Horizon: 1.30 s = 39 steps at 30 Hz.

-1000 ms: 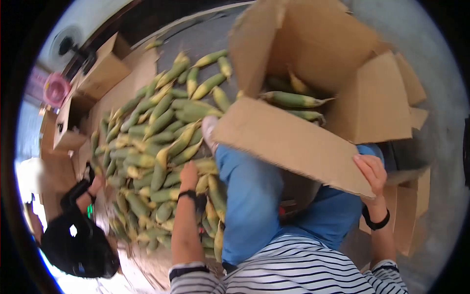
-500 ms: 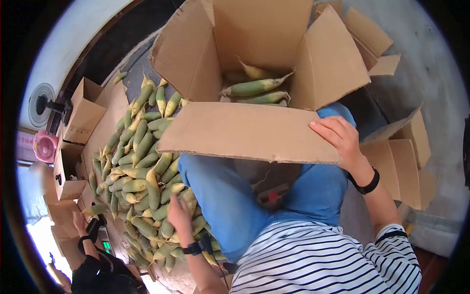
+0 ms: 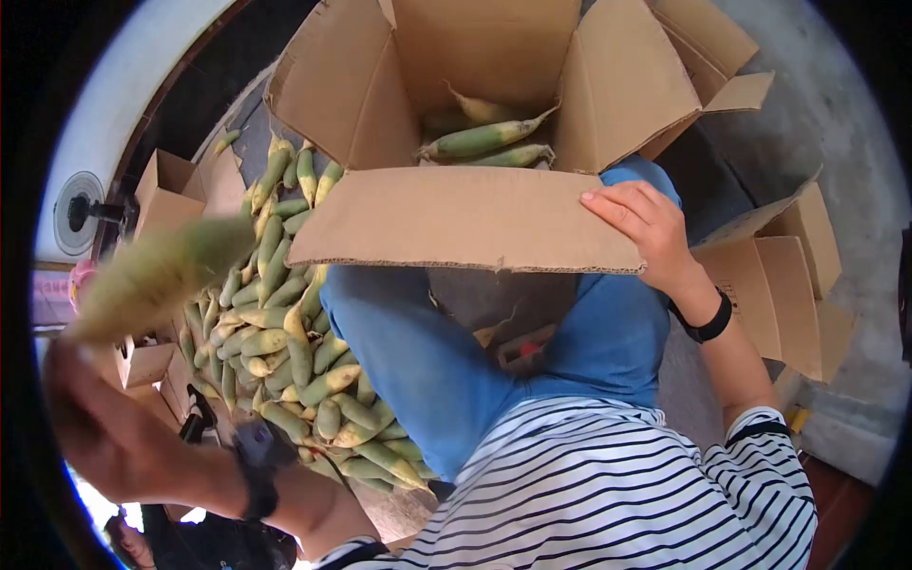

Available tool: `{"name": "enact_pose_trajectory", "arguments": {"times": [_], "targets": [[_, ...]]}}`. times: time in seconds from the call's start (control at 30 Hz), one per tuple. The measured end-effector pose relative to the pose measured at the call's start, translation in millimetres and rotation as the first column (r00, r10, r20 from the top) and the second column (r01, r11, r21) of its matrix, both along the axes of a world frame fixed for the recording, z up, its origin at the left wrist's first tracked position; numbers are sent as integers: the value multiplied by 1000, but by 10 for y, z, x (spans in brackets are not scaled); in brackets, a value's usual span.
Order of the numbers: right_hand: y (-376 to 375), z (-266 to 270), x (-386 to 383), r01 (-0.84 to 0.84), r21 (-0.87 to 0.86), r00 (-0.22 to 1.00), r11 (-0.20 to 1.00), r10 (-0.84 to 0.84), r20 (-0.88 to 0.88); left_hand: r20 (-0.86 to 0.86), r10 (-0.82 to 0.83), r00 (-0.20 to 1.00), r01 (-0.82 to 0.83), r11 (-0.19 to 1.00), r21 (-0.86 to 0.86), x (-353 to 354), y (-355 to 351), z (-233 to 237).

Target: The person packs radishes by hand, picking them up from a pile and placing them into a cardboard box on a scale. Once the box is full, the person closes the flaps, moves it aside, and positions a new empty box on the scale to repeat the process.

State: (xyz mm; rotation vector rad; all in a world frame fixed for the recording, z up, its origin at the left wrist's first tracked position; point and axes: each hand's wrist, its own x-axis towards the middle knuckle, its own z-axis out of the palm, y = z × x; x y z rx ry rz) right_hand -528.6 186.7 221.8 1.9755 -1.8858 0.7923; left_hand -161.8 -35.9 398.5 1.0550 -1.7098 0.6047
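Note:
My left hand [image 3: 81,399] is raised at the far left, smeared by motion, with a green radish [image 3: 166,275] in its grip. The radish is green at one end and paler at the other. At the edge of a front flap [image 3: 456,218], my right hand [image 3: 651,228] is closed, fingers on top and thumb hidden beneath. That flap belongs to an open cardboard box [image 3: 484,57] in front of my knees. Several green radishes [image 3: 484,140] lie on the box's bottom, partly hidden by the flap.
A large heap of green radishes [image 3: 285,323] covers the floor to my left. Open cardboard boxes [image 3: 788,275] stand to the right, with more boxes [image 3: 166,190] at the left by a fan [image 3: 78,211]. Another person [image 3: 209,541] in dark clothes is at the lower left.
My left hand has gone from the heap up and to the left, and now holds a green radish. My right hand stays on the flap. The view has shifted slightly.

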Motion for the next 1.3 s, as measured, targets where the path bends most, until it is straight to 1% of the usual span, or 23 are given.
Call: {"name": "enact_pose_trajectory", "arguments": {"times": [0.03, 0.13, 0.2, 0.23, 0.27, 0.3, 0.33, 0.37, 0.4, 0.47, 0.5, 0.57, 0.6, 0.63, 0.7, 0.73, 0.8, 1.0, 1.07, 1.13, 1.2, 1.23, 1.3], "targets": [[-4, -3, 0, -2, -6, 1000, 1000, 3, 9, 2, 7, 1000, -7, 1000, 4, -172, -55, 158], [-7, 11, 16, 2, -1, 1000, 1000, -2, 18, 43, -537, 843, 532, 818, -220, -839, -267, 463], [-5, 18, 19, 2, 1, 1000, 1000, -2, 16, 106, -708, 698, 715, 698, -44, -204, -1609, 142], [-4, 15, 28, 6, 2, 1000, 1000, -6, 18, 402, -409, 819, 506, 846, -171, -664, -1335, 96], [-3, 11, 33, -1, 7, 1000, 1000, 0, 21, -13, -369, 929, 369, 927, 69, -1137, -1029, 11], [-1, 13, 30, 6, 12, 1000, 1000, -6, 20, -150, -539, 829, 557, 818, 142, -1408, -744, -149], [2, 13, 28, 10, 16, 1000, 1000, -10, 22, -125, -578, 806, 582, 738, 342, -1373, -864, -316], [5, 17, 24, -2, 17, 999, 1000, 2, 32, 22, -636, 772, 607, 747, 272, -1304, -856, -459], [9, 36, 14, -3, 28, 1000, 1000, 3, 3, -4, -518, 856, 473, 778, 415, -1194, -688, -540], [15, 53, 24, -33, 35, 999, 999, 33, 1, -65, -448, 892, 429, 791, 436, -808, -608, -857], [16, 64, 17, -16, 35, 1000, 999, 16, 11, -90, -398, 913, 379, 746, 548, -574, -523, -997], [-10, 86, 45, -33, 34, 999, 999, 31, 38, 94, -85, 992, -30, 563, 826, -64, -457, -1469], [-25, 108, 71, -12, 19, 1000, 1000, 12, 11, 45, -240, 970, 128, 656, 744, 266, -414, -1937], [-36, 108, 87, 11, 1, 1000, 1000, -11, -17, 96, -165, 982, -15, 432, 902, 532, -340, -2301], [-25, 52, 57, 9, 8, 1000, 1000, -9, -6, 325, -270, 906, -216, 365, 906, 1050, 101, -3068], [-13, 38, 44, 34, 17, 999, 999, -34, -7, 379, -246, 892, -345, 170, 923, 1103, 347, -3247], [-7, 28, 49, 24, 26, 1000, 999, -23, -19, 450, -364, 815, -497, -41, 867, 1231, 747, -3653], [-30, 59, 87, 23, 61, 999, 998, -22, -27, 208, -244, 947, -254, -178, 951, 1221, 1173, -4444], [-41, 46, 86, 58, 60, 998, 997, -57, -26, 89, -163, 983, -93, -20, 995, 1144, 1094, -4642], [-44, 45, 100, 58, 60, 998, 997, -56, -30, 47, -124, 991, -53, -39, 998, 992, 944, -4714], [-55, 50, 113, 64, 58, 997, 996, -62, -34, -9, 43, 999, 15, -148, 989, 825, 814, -4730], [-63, 56, 125, 59, 58, 998, 997, -57, -36, -16, 42, 999, 22, -147, 989, 824, 780, -4919], [-78, 74, 139, 62, 55, 997, 997, -59, -49, 23, 110, 994, 8, -280, 960, 730, 695, -5128]]}}
